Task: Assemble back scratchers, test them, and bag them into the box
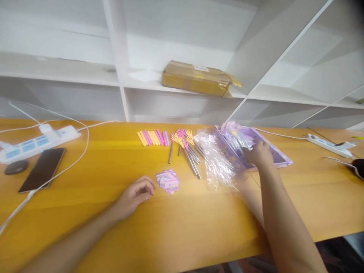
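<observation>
A: Head view, left hand (pixel 138 195)?
B: Poised low over the yellow-brown wooden worktop (pixel 170 227), fingers loosely curled with a narrow opening toward the thumb; just beside the small pile of pink-and-lilac printed cards (pixel 168 181).
A: And right hand (pixel 257 153)?
B: Reaching into the open, shallow purple box (pixel 280 156), near the clear plastic packaging at its left part. Blurred; impossible to tell whether closed on anything.
A: Between the hands?
B: Beyond the cards, a row of short yellow, pink and lilac sticks (pixel 153 138); to its right, silver metal rods with yellow and pink hand-shaped heads (pixel 192 157), loosely heaped. Next, crumpled transparent plastic bags (pixel 214 161), spread up to the box.
A: Surroundings?
B: At far left, a dark phone (pixel 44 168) and a white power strip (pixel 36 143); on the white shelf (pixel 142 79) behind, a brown taped cardboard package (pixel 196 77).
</observation>
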`<control>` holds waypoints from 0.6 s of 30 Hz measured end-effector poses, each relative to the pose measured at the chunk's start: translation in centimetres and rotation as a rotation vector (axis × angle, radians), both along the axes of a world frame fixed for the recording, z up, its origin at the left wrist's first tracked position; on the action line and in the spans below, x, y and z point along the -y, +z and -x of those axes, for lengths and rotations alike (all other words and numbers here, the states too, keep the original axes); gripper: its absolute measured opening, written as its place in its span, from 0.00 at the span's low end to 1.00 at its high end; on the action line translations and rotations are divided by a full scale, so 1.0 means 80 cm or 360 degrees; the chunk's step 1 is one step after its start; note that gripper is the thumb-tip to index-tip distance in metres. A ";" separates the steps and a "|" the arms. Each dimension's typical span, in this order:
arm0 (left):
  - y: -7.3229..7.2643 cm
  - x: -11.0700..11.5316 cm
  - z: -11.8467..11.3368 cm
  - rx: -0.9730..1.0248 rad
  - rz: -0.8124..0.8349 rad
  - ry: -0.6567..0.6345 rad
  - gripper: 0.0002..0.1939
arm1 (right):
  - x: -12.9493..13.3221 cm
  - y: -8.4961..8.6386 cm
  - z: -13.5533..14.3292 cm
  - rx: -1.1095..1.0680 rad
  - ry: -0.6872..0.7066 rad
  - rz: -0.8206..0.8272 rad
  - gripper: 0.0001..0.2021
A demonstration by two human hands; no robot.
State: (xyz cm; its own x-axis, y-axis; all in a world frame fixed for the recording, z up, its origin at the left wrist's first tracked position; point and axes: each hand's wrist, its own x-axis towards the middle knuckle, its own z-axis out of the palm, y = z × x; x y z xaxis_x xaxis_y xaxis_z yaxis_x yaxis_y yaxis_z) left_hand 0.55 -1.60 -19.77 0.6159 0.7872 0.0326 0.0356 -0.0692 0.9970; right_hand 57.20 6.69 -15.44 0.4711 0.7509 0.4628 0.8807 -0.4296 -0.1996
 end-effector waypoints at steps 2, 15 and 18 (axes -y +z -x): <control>-0.001 0.000 0.000 -0.0004 -0.0002 0.0004 0.05 | 0.007 -0.004 0.013 -0.0057 0.0055 -0.0065 0.18; -0.007 0.001 0.006 0.0072 0.0084 0.0023 0.07 | 0.028 -0.026 0.153 -0.0251 0.0828 -0.0124 0.11; -0.012 0.000 0.007 0.0106 0.0084 0.0016 0.08 | 0.033 -0.032 0.185 -0.0229 0.0945 -0.0028 0.10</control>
State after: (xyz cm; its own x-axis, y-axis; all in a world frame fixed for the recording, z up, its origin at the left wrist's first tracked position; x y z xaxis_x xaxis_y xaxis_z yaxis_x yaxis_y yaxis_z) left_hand -0.03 -1.59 -20.71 0.6060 0.7948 0.0316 -0.0303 -0.0166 0.9994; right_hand 42.42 4.07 -17.99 0.0333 0.8972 0.4403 0.9323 0.1309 -0.3372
